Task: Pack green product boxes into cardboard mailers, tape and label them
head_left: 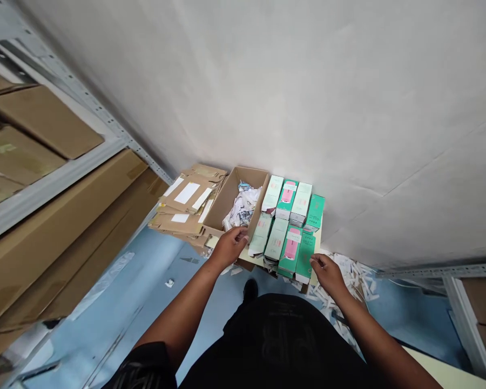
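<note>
My left hand (230, 247) is at the front corner of an open cardboard box (217, 215), fingers loosely bent, with nothing visible in them. Inside that box lie crumpled papers (243, 206). My right hand (328, 273) is beside the front right green box (305, 258), fingers part-curled and apart; whether they touch it I cannot tell. Two rows of small cartons stand between my hands. Among them are a pale green carton (276, 239) and a green carton with a pink picture (290, 251).
Flattened cardboard boxes (186, 202) are piled left of the open box. A shelf with large cartons (65, 232) runs along the left. The grey wall (287, 97) rises behind the table. White scraps (354, 275) litter the blue floor (146, 292) at right.
</note>
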`<action>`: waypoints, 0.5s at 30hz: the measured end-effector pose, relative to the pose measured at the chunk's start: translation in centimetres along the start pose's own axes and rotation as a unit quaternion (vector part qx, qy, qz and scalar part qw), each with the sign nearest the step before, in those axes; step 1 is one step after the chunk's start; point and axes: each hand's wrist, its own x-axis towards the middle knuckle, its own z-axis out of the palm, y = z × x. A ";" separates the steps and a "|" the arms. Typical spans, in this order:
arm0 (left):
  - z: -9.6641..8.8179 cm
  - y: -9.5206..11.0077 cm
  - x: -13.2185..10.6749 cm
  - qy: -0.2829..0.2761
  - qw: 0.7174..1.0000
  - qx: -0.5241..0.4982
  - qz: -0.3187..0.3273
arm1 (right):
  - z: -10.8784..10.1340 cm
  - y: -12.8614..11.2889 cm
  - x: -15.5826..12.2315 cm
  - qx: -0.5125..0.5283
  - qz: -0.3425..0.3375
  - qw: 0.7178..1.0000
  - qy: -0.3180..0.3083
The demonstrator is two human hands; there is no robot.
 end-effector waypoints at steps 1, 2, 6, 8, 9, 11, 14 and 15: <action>0.0 -0.5 0.6 -0.015 1.000 0.002 0.003 | 0.5 -0.2 0.0 0.000 0.012 1.000 0.006; 0.1 -0.9 1.2 -0.029 1.000 0.004 0.006 | 0.9 -0.3 -0.1 -0.001 0.023 1.000 0.012; 0.1 -2.0 3.1 -0.055 0.998 -0.005 0.023 | 2.5 -1.2 -0.1 -0.001 0.041 0.999 0.020; 0.1 -2.0 3.8 -0.063 0.997 -0.009 0.034 | 3.0 -1.7 0.1 -0.002 0.046 0.999 0.022; 0.1 -1.9 4.0 -0.067 0.997 -0.008 0.041 | 3.2 -1.9 0.3 -0.003 0.050 0.998 0.024; 0.1 -1.4 4.4 -0.076 0.995 -0.003 0.057 | 3.5 -2.4 0.8 -0.011 0.056 0.998 0.027; 0.1 -0.3 4.6 -0.092 0.993 0.006 0.078 | 3.7 -3.3 1.5 -0.021 0.054 0.998 0.026; 0.0 -0.1 4.6 -0.093 0.993 0.006 0.080 | 3.8 -3.6 1.8 -0.021 0.051 0.998 0.023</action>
